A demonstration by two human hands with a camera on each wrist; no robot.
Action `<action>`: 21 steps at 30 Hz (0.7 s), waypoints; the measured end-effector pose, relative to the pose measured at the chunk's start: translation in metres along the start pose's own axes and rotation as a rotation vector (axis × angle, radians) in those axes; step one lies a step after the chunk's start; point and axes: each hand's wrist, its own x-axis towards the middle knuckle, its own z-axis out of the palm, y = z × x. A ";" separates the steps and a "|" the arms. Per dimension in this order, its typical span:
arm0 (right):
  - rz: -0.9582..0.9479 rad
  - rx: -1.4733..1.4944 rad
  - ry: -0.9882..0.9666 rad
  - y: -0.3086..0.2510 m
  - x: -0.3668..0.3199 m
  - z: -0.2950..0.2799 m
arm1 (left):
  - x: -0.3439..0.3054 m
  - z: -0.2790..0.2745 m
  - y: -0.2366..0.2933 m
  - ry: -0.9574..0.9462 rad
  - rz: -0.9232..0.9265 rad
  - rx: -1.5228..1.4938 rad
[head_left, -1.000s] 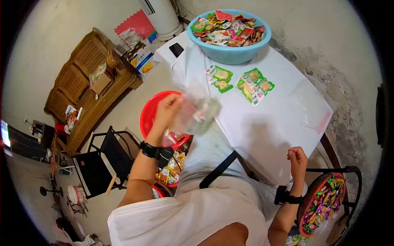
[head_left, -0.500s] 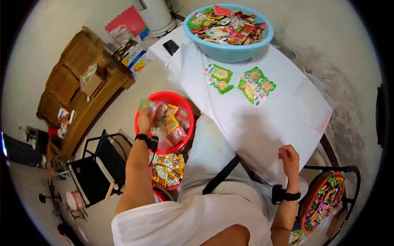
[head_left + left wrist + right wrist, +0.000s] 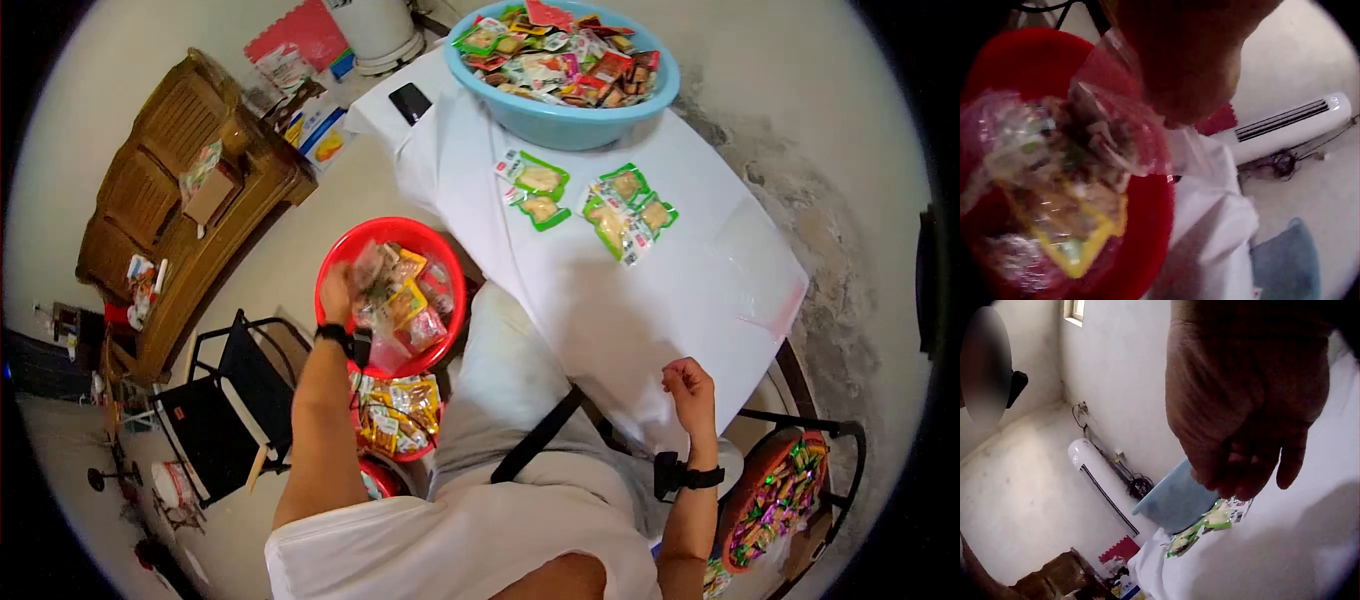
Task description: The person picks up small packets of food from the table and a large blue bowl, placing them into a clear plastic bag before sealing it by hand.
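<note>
1. Left hand: at the far-left rim of the red basin, on the person's left; clear plastic bag right against it, hanging over the basin's contents
2. Left grip: fingers blurred or hidden (dark wrist view), so cannot tell if they pinch the bag or how far open they are
3. Yellow-edged packets lie in the red basin, just beside the left hand
4. Right hand: over the near side of the white tablecloth, fingers loosely bent, holding nothing, well apart from the bag
5. Green-edged packets lie on the cloth, beyond the right hand, in two groups; light blue basin, heaped with wrapped packets, stands behind them
</note>
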 end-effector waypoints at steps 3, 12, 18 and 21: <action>-0.008 -0.019 -0.028 -0.007 0.007 0.006 | 0.055 -0.035 -0.005 0.104 0.056 0.089; 0.062 -0.016 -0.042 0.000 0.013 0.015 | 0.057 -0.087 0.020 -0.035 -0.525 -0.960; 0.048 -0.063 -0.047 -0.007 0.012 0.015 | -0.036 0.069 -0.183 -0.056 -0.550 -0.243; 0.037 -0.052 -0.016 -0.004 0.009 0.014 | -0.067 0.072 -0.150 -0.048 -0.693 -0.258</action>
